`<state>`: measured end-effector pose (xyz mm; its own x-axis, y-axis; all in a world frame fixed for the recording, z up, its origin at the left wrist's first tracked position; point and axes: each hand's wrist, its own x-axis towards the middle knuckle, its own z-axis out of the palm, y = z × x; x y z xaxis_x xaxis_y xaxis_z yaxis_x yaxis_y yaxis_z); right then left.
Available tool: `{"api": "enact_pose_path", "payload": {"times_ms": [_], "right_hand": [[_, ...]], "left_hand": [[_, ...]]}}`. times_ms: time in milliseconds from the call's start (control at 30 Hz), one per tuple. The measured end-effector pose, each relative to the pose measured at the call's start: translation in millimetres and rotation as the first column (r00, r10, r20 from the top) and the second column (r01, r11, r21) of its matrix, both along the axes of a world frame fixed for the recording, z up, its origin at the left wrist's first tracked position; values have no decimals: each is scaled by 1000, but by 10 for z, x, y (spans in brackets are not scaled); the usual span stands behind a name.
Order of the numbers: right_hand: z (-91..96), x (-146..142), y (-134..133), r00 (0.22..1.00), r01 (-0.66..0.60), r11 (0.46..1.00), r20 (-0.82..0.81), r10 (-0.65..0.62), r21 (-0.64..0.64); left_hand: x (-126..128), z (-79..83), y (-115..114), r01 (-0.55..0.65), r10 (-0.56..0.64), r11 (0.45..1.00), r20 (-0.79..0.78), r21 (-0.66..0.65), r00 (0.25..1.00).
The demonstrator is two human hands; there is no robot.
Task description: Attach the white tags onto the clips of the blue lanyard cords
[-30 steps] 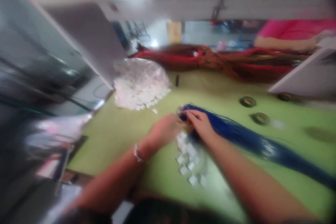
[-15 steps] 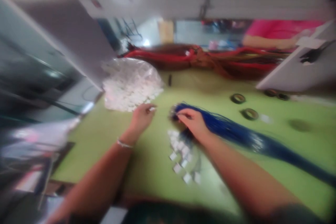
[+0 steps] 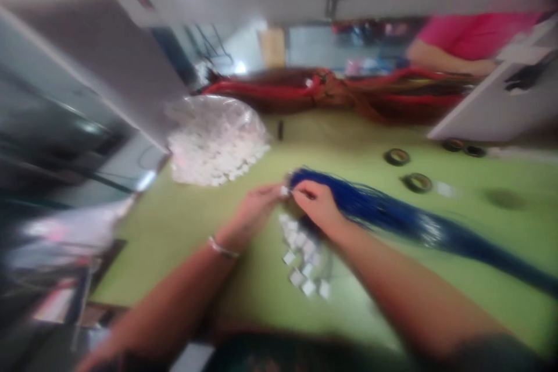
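Note:
My left hand [image 3: 260,204] pinches a small white connector [image 3: 285,190] at its fingertips. Right against it, my right hand [image 3: 314,196] is closed in a pinch at the end of a bundle of blue wires [image 3: 370,209], apparently on a wire end; blur hides the exact contact. The bundle runs off to the right, with a shiny clear wrap round its middle. Below my hands lies a cluster of white connectors [image 3: 308,288], with wires partly hidden under my right hand.
A clear bag of white connectors [image 3: 213,151] sits at the back left of the green table [image 3: 174,232]. Rolls of black tape [image 3: 417,182] lie to the right. Red and brown wire bundles [image 3: 270,90] stretch across the back. Beyond is a person in a pink sleeve [image 3: 453,40].
My left hand has moved right, away from the bag, bringing the white connector up to my right hand's fingertips. My right hand has stayed at the wire ends.

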<state>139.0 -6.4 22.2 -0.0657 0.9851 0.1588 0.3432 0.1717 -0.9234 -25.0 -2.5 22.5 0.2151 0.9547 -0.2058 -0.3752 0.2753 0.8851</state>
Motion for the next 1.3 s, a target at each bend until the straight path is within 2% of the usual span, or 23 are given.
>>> {"api": "enact_pose_path", "payload": {"times_ms": [167,333,533,667,767,867,1067,1200,1300], "right_hand": [[-38,0,-5,1000,4,999,30,-5,41],[-56,1,-18,999,-21,997,43,18,75],[-61,-13,-29,993,-28,997,115,20,68],[-63,-18,-23,990,-21,998,144,12,65],[-82,-17,-20,988,-19,997,158,6,80],[-96,-8,-19,985,-18,994,175,-1,104],[-58,29,2,982,-10,997,190,-4,71],[-67,35,25,972,-54,996,234,36,70],[-82,53,41,976,-91,994,205,77,60]], "left_hand": [[15,32,-28,10,-9,1000,43,-21,999],[41,36,-37,-22,22,1000,11,-19,1000],[9,-90,-13,-87,92,995,-94,58,991],[-3,-165,-4,-81,132,976,-259,201,957],[24,-142,-11,-2,162,933,-414,359,896],[38,-132,-10,70,177,888,-477,455,861],[-24,-260,20,27,174,926,-489,377,855],[-32,-299,18,58,144,931,-507,361,850],[-38,-282,23,85,118,930,-512,357,851]]}}
